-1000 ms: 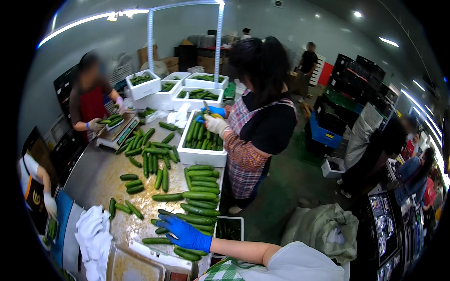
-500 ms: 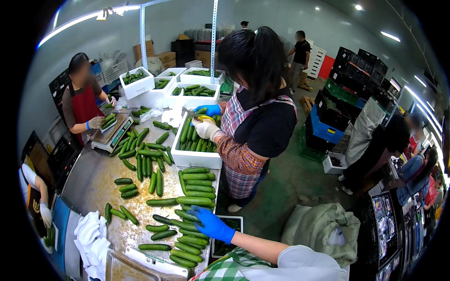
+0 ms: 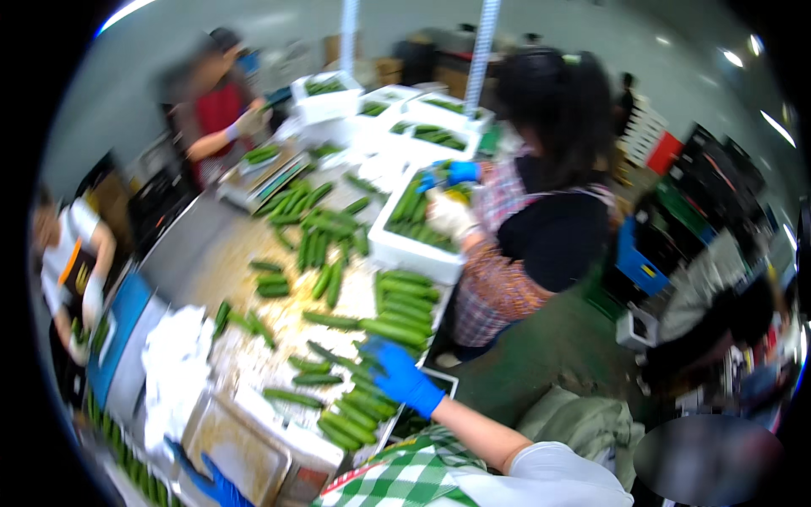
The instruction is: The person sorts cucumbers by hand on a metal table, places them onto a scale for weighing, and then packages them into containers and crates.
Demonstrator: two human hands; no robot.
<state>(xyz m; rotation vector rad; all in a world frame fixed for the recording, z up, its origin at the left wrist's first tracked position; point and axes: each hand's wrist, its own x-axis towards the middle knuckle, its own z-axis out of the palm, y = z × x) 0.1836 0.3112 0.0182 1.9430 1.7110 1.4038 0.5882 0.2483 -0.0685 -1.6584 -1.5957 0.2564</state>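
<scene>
My right hand (image 3: 404, 378), in a blue glove, rests over the row of green cucumbers (image 3: 359, 414) along the table's right edge. Its fingers look stretched out across them, though motion blurs the picture; no grip on a cucumber shows. At the lower left, my left hand (image 3: 211, 480), also blue-gloved, is beside a metal-topped scale (image 3: 241, 448). Thumb and fingers are apart with nothing between them. A few loose cucumbers (image 3: 291, 397) lie just left of the row.
Across the table, a co-worker in a plaid apron (image 3: 490, 296) handles cucumbers in a white foam box (image 3: 414, 253). Another person (image 3: 221, 118) stands by a far scale (image 3: 258, 182). White cloths (image 3: 177, 363) lie left. More cucumbers (image 3: 127, 456) fill a container at lower left.
My view has swung left, so the scene sits farther right and is blurred. My left hand has come in at the lower left. My right hand stays over the cucumber row.
</scene>
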